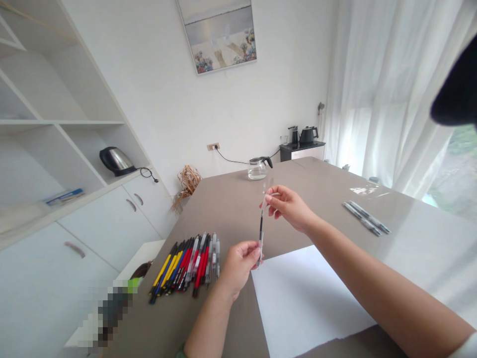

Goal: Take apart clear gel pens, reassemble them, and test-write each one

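My left hand (242, 261) pinches a clear pen barrel (261, 239), held upright over the table near the paper's left corner. Above it, my right hand (285, 201) is closed on the pale upper end of a pen refill (261, 223). The refill's dark ink section runs down into the barrel, so the two parts line up between my hands. A row of pens (186, 263) in yellow, blue, red, black and clear lies to the left of my left hand. Below my right forearm rests a white sheet of paper (309, 298).
Clear pens (367, 218) lie on the right side of the brown table (223, 199), with white scraps (364, 190) beyond them. A glass pot (258, 169) stands at the far edge. Shelves with a kettle (117, 161) are at left, a curtain (376, 89) at right.
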The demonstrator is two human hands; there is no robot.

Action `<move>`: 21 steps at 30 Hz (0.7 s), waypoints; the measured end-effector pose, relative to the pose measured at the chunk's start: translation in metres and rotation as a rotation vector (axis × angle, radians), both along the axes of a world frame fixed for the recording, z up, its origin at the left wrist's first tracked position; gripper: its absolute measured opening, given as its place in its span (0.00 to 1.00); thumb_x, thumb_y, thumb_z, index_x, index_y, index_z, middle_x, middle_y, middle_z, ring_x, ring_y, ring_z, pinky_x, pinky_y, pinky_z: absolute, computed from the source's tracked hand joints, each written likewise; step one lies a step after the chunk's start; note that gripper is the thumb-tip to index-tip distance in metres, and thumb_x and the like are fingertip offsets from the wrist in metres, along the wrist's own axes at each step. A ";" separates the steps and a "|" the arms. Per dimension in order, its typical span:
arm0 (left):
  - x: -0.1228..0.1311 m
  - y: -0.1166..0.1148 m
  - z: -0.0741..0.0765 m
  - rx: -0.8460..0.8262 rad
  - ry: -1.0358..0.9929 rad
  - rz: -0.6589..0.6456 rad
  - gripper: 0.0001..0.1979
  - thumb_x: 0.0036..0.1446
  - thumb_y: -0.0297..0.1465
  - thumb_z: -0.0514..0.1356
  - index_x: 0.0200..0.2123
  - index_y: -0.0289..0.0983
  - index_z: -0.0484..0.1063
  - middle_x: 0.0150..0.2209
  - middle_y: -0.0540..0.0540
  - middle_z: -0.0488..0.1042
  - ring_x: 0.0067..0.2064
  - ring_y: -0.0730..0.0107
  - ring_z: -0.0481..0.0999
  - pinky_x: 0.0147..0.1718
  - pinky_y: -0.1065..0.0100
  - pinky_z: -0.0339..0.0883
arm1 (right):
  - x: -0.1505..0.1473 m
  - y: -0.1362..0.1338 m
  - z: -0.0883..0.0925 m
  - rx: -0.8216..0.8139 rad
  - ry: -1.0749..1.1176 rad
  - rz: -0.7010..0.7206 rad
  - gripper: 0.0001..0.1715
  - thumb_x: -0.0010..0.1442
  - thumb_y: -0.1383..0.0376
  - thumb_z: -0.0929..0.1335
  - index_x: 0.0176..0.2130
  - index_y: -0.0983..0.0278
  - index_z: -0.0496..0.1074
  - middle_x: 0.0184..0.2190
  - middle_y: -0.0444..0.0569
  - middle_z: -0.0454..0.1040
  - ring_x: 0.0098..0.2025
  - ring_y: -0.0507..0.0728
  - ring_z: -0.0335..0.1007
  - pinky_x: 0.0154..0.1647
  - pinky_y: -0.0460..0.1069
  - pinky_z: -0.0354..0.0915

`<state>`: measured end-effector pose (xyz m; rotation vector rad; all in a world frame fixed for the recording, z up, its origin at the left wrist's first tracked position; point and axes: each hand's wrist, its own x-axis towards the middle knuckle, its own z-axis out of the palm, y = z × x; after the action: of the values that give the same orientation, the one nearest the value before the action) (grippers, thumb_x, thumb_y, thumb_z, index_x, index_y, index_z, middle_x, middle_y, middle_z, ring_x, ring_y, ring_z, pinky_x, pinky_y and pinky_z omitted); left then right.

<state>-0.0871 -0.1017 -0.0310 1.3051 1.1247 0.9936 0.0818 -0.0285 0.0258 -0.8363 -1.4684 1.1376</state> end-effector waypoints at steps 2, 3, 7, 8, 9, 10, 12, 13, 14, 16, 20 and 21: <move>0.000 0.000 0.000 -0.006 0.006 0.000 0.16 0.47 0.36 0.57 0.39 0.34 0.68 0.29 0.45 0.71 0.30 0.73 0.69 0.30 0.69 0.60 | -0.001 -0.001 -0.001 -0.009 0.010 0.016 0.14 0.50 0.57 0.63 0.35 0.63 0.60 0.28 0.48 0.71 0.21 0.48 0.64 0.18 0.43 0.58; 0.000 0.000 0.000 -0.005 0.008 -0.001 0.16 0.48 0.36 0.57 0.39 0.33 0.68 0.29 0.45 0.71 0.30 0.73 0.69 0.30 0.70 0.60 | -0.002 -0.001 -0.001 -0.013 0.016 0.021 0.14 0.51 0.57 0.63 0.35 0.63 0.60 0.28 0.48 0.71 0.21 0.48 0.64 0.18 0.42 0.58; -0.001 0.001 -0.001 0.013 0.005 0.000 0.16 0.48 0.36 0.56 0.39 0.33 0.68 0.28 0.46 0.70 0.29 0.73 0.68 0.29 0.70 0.60 | -0.001 -0.002 -0.002 -0.029 0.026 0.034 0.13 0.51 0.57 0.63 0.35 0.62 0.60 0.28 0.47 0.71 0.21 0.47 0.63 0.18 0.42 0.58; -0.001 0.001 -0.002 0.019 0.002 0.002 0.16 0.48 0.36 0.56 0.39 0.33 0.68 0.28 0.46 0.70 0.29 0.73 0.68 0.29 0.70 0.60 | -0.001 -0.002 -0.002 -0.029 0.026 0.036 0.13 0.51 0.57 0.63 0.35 0.62 0.60 0.28 0.47 0.71 0.21 0.47 0.63 0.18 0.42 0.58; -0.001 0.002 -0.003 0.025 0.000 0.003 0.16 0.48 0.36 0.56 0.39 0.33 0.68 0.28 0.46 0.70 0.29 0.73 0.68 0.29 0.70 0.60 | -0.001 -0.001 -0.002 -0.028 0.026 0.038 0.13 0.51 0.57 0.63 0.35 0.62 0.60 0.28 0.47 0.71 0.20 0.47 0.63 0.18 0.42 0.58; -0.002 0.002 -0.003 0.029 -0.004 0.005 0.16 0.48 0.37 0.56 0.39 0.33 0.68 0.28 0.46 0.70 0.29 0.73 0.68 0.29 0.70 0.60 | 0.000 -0.001 -0.003 -0.028 0.026 0.039 0.13 0.51 0.57 0.63 0.35 0.62 0.60 0.28 0.47 0.71 0.20 0.47 0.63 0.18 0.42 0.58; -0.002 0.002 -0.004 0.036 -0.015 0.010 0.17 0.47 0.37 0.57 0.39 0.33 0.68 0.28 0.46 0.70 0.29 0.73 0.68 0.29 0.70 0.60 | 0.001 0.000 -0.003 -0.026 0.025 0.039 0.13 0.51 0.57 0.63 0.35 0.62 0.60 0.29 0.47 0.72 0.20 0.47 0.63 0.18 0.42 0.58; -0.002 0.002 -0.004 0.036 -0.022 0.013 0.17 0.47 0.38 0.57 0.39 0.33 0.68 0.28 0.46 0.70 0.29 0.73 0.68 0.30 0.69 0.60 | 0.001 0.001 -0.003 -0.026 0.022 0.038 0.13 0.51 0.57 0.63 0.35 0.62 0.60 0.29 0.47 0.72 0.20 0.47 0.63 0.18 0.42 0.58; -0.002 0.002 -0.004 0.035 -0.031 0.017 0.17 0.46 0.38 0.57 0.39 0.33 0.69 0.28 0.46 0.70 0.29 0.72 0.69 0.30 0.69 0.61 | 0.002 0.001 -0.003 -0.024 0.018 0.034 0.12 0.52 0.57 0.63 0.35 0.62 0.60 0.29 0.47 0.72 0.20 0.47 0.63 0.18 0.42 0.58; -0.002 0.002 -0.003 0.031 -0.051 0.032 0.17 0.46 0.38 0.57 0.38 0.33 0.69 0.28 0.46 0.70 0.29 0.72 0.69 0.30 0.68 0.61 | 0.003 0.003 -0.004 -0.015 0.000 0.021 0.12 0.52 0.58 0.63 0.35 0.62 0.60 0.29 0.48 0.72 0.21 0.47 0.63 0.18 0.42 0.58; -0.002 0.003 -0.002 0.018 -0.085 0.061 0.17 0.47 0.37 0.57 0.39 0.34 0.69 0.27 0.48 0.68 0.28 0.74 0.69 0.30 0.68 0.62 | 0.001 0.002 -0.005 -0.006 -0.068 0.017 0.12 0.51 0.59 0.64 0.34 0.63 0.60 0.28 0.48 0.72 0.21 0.47 0.63 0.18 0.42 0.58; -0.002 0.003 -0.002 0.018 -0.092 0.066 0.17 0.46 0.37 0.57 0.39 0.34 0.69 0.27 0.48 0.68 0.27 0.74 0.68 0.30 0.68 0.62 | -0.001 0.001 -0.006 -0.012 -0.084 0.033 0.12 0.51 0.59 0.64 0.34 0.63 0.61 0.28 0.48 0.72 0.21 0.48 0.63 0.18 0.42 0.58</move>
<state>-0.0895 -0.0989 -0.0329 1.2309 1.0962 1.1039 0.0810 -0.0274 0.0200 -0.8804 -1.5509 1.1489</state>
